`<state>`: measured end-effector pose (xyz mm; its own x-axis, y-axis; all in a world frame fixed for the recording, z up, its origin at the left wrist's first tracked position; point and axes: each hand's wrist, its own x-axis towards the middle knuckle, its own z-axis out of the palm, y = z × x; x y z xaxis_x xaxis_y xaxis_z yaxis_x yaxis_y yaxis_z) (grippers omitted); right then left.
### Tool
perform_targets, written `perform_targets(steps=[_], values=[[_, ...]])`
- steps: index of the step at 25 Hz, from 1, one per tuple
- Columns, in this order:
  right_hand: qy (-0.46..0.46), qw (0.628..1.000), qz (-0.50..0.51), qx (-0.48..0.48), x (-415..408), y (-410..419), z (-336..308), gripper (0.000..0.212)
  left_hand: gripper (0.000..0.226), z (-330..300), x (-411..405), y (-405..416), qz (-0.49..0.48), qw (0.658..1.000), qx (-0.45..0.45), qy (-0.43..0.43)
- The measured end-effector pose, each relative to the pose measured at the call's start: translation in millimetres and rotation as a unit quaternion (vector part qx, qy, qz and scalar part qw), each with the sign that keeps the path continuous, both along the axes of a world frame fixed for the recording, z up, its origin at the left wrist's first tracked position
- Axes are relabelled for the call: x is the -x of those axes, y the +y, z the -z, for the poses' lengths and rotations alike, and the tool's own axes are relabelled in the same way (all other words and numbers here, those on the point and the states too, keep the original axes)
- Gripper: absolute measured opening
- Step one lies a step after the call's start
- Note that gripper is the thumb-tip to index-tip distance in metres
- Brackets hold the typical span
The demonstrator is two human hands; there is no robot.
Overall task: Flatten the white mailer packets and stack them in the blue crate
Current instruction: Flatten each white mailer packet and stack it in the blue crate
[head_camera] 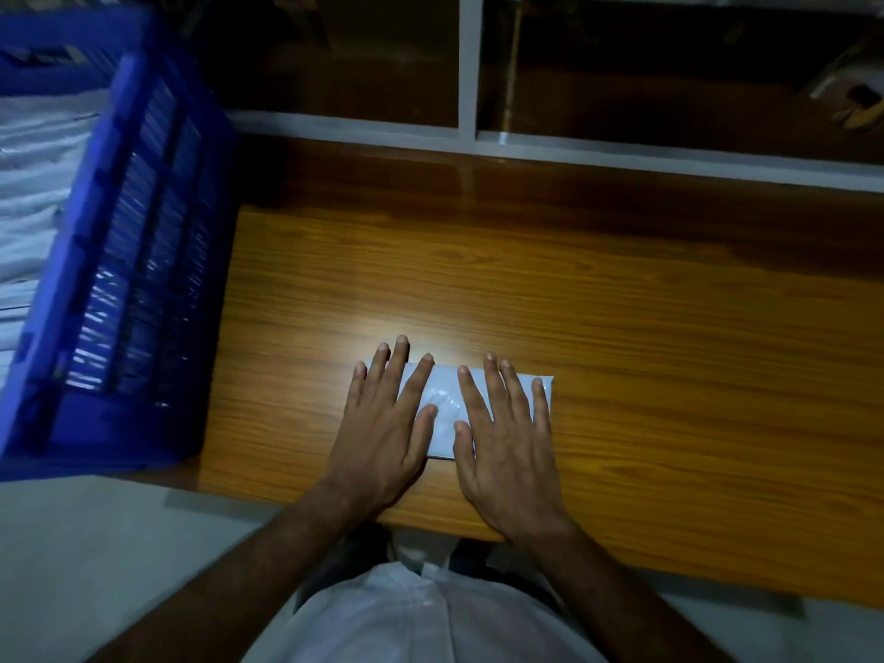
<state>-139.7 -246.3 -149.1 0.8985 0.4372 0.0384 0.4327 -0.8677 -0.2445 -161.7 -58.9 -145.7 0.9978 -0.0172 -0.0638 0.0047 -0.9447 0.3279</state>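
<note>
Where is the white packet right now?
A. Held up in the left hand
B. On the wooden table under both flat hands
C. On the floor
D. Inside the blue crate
B: the packet lies on the table, with the left hand and right hand pressed flat on it.

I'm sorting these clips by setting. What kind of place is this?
Probably a small packing room: a white mailer packet on a wooden table, beside a blue crate of white packets.

It looks like a dim packing or storeroom: a wood-grain bench (598,289), a blue slatted crate (119,289) holding white mailer packets (38,184), and white-framed shelving (469,64) behind.
</note>
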Motion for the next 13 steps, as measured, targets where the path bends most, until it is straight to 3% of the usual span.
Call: perform_targets(steps=[4, 8, 13], values=[[0.011, 0.999, -0.017, -0.028, -8, -1, -2, 0.06, 0.062, -12, -1, 0, 0.009, 1.0, -0.015, 0.015], [0.082, 0.994, -0.014, -0.072, -7, -20, -11, 0.07, 0.079, -31, 10, 15, 0.152, 0.987, -0.056, 0.018], [0.018, 0.999, -0.035, 0.036, 21, -33, -23, 0.096, 0.087, -43, 5, 21, 0.219, 0.972, -0.089, 0.002]])
